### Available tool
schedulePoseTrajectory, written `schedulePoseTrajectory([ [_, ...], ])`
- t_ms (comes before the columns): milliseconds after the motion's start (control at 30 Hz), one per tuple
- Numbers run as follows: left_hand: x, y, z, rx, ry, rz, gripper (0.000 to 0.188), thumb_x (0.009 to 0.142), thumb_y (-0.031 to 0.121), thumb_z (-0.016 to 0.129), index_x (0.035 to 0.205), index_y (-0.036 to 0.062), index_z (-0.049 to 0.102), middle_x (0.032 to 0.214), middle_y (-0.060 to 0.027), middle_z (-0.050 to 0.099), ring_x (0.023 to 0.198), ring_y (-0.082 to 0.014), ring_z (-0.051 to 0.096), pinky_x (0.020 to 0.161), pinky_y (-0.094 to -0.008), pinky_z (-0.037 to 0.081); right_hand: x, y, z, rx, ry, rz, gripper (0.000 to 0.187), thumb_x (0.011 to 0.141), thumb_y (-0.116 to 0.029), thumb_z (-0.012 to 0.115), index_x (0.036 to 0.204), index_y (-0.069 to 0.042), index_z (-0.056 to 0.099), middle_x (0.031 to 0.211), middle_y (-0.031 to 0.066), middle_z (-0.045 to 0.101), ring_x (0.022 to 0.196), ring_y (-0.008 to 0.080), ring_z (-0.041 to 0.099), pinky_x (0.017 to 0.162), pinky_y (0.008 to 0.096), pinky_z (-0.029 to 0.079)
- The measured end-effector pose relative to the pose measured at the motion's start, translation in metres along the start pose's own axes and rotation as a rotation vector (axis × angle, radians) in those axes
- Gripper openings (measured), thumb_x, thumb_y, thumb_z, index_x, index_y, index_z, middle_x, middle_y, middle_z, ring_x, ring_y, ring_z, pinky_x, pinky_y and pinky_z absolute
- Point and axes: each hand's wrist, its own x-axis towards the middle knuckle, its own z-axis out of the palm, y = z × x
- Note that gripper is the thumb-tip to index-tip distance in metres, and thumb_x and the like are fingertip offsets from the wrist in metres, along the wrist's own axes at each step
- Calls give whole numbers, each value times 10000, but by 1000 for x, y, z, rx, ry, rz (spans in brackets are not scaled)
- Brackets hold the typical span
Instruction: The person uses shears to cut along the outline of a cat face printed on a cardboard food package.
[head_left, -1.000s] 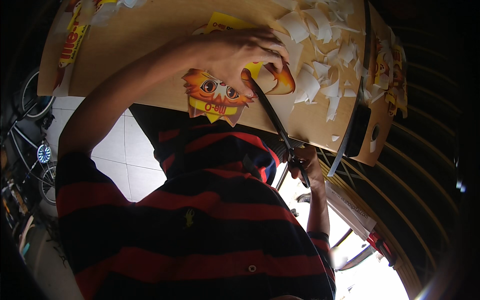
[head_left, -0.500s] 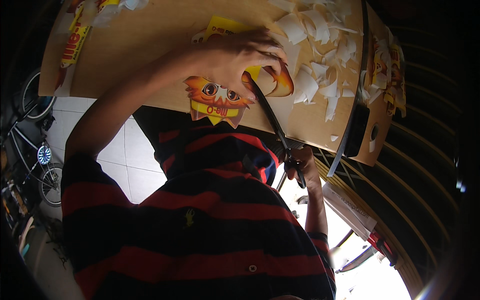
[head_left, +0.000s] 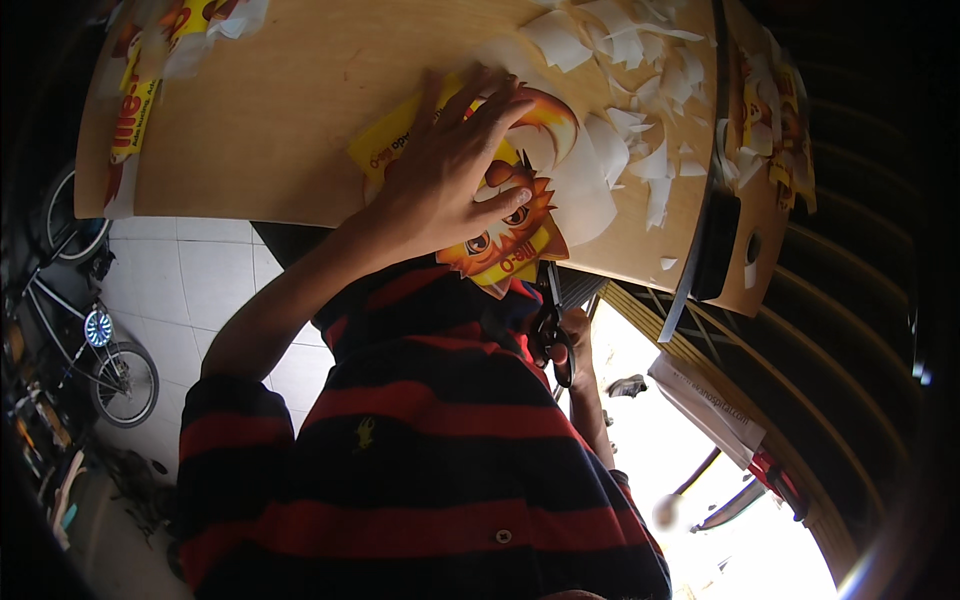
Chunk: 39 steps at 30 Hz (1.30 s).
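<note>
My left hand (head_left: 440, 180) lies over a printed cat-face cutout (head_left: 515, 245), fingers spread and thumb stretched across the face. Yellow printed card and an orange curled tail show around the fingers. A pale sheet edge (head_left: 590, 195) borders the cutout on the right. My right hand (head_left: 573, 335), low at the table's front edge, is closed around the handles of black scissors (head_left: 549, 325). The blades run up under the cutout, with a dark tip showing near the cat's ear. Most of their length is hidden.
White paper scraps (head_left: 640, 130) litter the right of the wooden table (head_left: 250, 130). More yellow printed cutouts (head_left: 135, 110) lie at the far left and others (head_left: 785, 130) at the far right. A bicycle (head_left: 120, 380) stands on the tiled floor to the left.
The cutout has turned and shifted right under my left hand, whose fingers have spread. My right hand with the scissors has moved left and slightly down; the blades are now mostly covered.
</note>
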Motion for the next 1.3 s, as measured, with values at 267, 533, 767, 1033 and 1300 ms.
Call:
schedulePoseTrajectory([
  [267, -14, 28, 15, 120, 50, -120, 772, 837, 379, 681, 1404, -19, 340, 1505, -334, 249, 1417, -538, 167, 1076, -752, 91, 1, 11, 7, -108, 70, 1, 820, 717, -823, 573, 766, -6, 612, 608, -10, 537, 543, 72, 481, 478, 277, 353],
  [533, -21, 42, 23, 57, 37, -188, 892, 872, 403, 676, 1520, 15, 201, 1563, -354, 91, 1440, -569, -3, 1063, -752, -34, 9, 11, 30, 17, 149, -56, 806, 742, -797, 606, 757, 9, 617, 498, -20, 513, 448, 66, 481, 425, 228, 327],
  [767, -20, 45, 21, 105, 6, -214, 882, 880, 432, 651, 1500, -35, 231, 1560, -359, 92, 1444, -562, -4, 1071, -741, -43, 8, 16, 28, 12, 133, -16, 810, 713, -792, 620, 771, 17, 619, 506, -27, 514, 449, 61, 456, 425, 231, 299],
  [1033, -23, 39, 22, 113, 25, -142, 881, 879, 446, 657, 1494, -39, 253, 1565, -325, 153, 1458, -520, 65, 1105, -712, 13, 1, 13, 10, -85, 93, 15, 824, 680, -823, 616, 775, -5, 627, 593, -17, 535, 532, 76, 498, 478, 265, 358],
  [1300, -8, -33, -36, 49, -289, 197, 732, 866, 389, 692, 1469, 98, 393, 1570, -72, 330, 1472, -252, 259, 1221, -539, 86, 5, -27, -51, -92, -188, 67, 780, 716, -754, 690, 788, 22, 655, 522, 6, 556, 463, 101, 552, 453, 258, 372],
])
